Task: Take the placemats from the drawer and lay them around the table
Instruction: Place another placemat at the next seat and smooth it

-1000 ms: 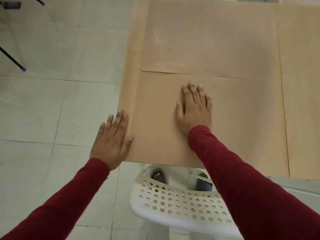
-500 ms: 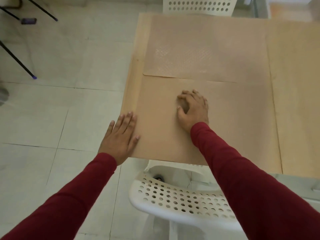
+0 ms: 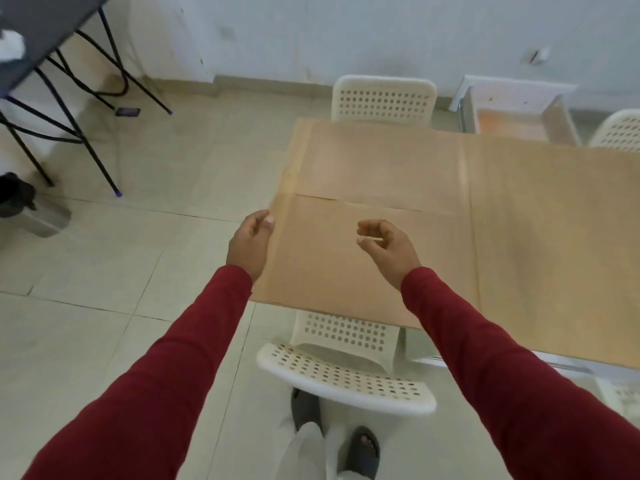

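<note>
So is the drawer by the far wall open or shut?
Open: the drawer stands pulled out, its inside showing from above.

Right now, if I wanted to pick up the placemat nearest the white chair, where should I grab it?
Probably take the near placemat by its left edge, coming from the table's left side. It lies flat, so there is nothing to grip in the middle, but that edge sits right by the table's side. The left hand hangs there already, loosely curled and holding nothing.

Single head-worn view, wide-angle, looking forward and down — desk (image 3: pixel 519 209) corner at arm's reach, floor (image 3: pixel 104 306) at left, wall (image 3: pixel 346 36) at frame top — no second view
</note>
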